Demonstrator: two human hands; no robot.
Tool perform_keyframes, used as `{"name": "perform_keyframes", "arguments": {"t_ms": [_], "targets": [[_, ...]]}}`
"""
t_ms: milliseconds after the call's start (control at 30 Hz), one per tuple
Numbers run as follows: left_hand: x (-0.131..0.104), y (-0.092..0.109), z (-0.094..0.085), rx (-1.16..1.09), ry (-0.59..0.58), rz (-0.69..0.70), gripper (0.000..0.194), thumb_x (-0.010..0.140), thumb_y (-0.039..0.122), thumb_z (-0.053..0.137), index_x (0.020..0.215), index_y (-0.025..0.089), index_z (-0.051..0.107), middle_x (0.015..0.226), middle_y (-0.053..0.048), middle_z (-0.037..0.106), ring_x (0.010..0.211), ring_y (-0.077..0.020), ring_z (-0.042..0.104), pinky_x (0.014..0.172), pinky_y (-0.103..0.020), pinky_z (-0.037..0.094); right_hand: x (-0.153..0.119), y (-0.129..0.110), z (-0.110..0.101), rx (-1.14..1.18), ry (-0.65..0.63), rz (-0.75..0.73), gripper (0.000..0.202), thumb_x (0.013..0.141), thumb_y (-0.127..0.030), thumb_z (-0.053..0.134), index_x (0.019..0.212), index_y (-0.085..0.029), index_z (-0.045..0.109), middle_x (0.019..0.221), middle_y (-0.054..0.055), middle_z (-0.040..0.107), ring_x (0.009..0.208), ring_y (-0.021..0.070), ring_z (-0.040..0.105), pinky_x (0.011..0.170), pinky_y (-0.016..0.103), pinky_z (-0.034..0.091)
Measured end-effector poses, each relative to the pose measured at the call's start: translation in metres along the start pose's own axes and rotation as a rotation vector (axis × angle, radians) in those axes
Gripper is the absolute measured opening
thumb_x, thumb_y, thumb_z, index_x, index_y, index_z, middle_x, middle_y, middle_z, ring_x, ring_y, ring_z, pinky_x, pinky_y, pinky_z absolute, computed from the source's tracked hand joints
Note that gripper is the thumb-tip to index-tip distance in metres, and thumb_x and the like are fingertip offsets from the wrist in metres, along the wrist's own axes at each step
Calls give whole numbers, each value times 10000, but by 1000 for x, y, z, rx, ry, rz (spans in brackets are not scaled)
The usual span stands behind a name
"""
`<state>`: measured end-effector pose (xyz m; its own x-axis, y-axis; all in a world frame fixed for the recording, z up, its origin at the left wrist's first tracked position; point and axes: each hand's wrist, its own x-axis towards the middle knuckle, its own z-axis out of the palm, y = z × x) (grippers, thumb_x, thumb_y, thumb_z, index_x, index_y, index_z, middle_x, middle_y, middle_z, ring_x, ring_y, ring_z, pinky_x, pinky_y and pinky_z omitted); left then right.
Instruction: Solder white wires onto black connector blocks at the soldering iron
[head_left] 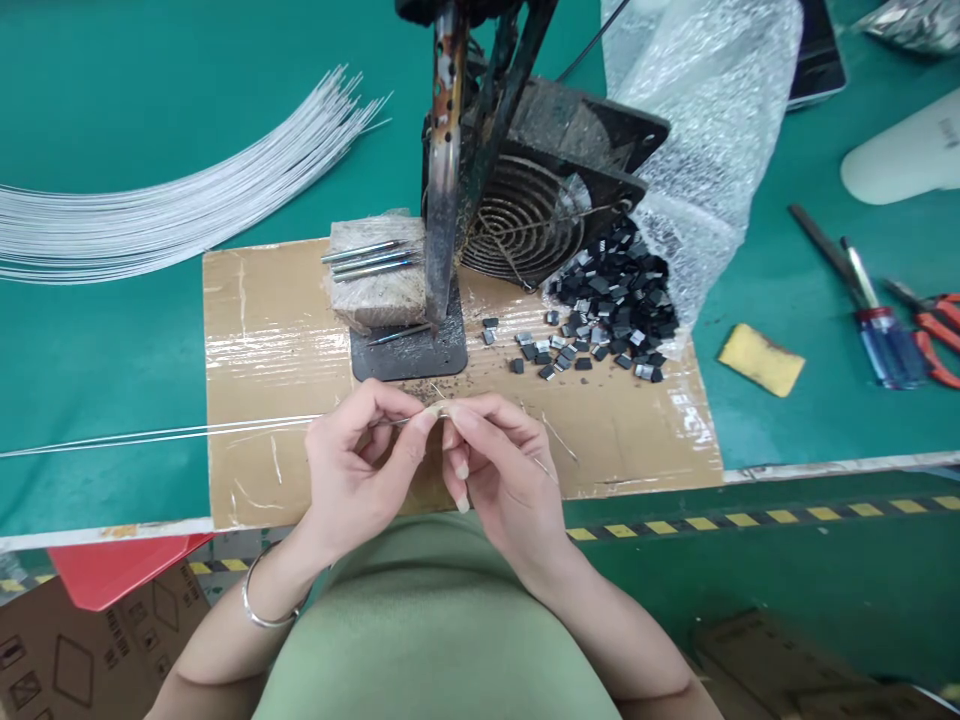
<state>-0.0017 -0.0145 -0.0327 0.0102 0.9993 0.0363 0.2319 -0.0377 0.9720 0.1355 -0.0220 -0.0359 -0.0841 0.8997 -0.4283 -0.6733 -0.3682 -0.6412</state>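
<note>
Remotely, I watch left hand (358, 475) and right hand (514, 475) pinch white wires (255, 426) over cardboard (259, 350), apparently working their ends, with steady pressure likely needed next.

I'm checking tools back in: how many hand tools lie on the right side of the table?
3 in view: a flat dark metal tool, a blue-handled screwdriver beside it, and red-handled pliers at the picture's right edge. More may be out of frame.
</note>
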Motion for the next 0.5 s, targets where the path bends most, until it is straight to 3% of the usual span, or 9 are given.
{"name": "perform_keyframes", "arguments": {"t_ms": [367,500], "targets": [[1,4,2,-84,8,-70,145,935,215,713,807,170,663,607,8,629,473,-68,475,430,-179,314,2,3,0,12,-4,-19,85,861,-257,779,788,-225,806,638,-38,641,442,67,530,343,151,478],[6,7,2,-112,47,-98,157,903,212,743,782,162,657,587,24,602,456,-57,449,424,-162,327,-2,-4,-5,-101,36,-87,201,938,-366,695,864,-226,819,696,-1,640,488,105,541,349,208,476]]}}
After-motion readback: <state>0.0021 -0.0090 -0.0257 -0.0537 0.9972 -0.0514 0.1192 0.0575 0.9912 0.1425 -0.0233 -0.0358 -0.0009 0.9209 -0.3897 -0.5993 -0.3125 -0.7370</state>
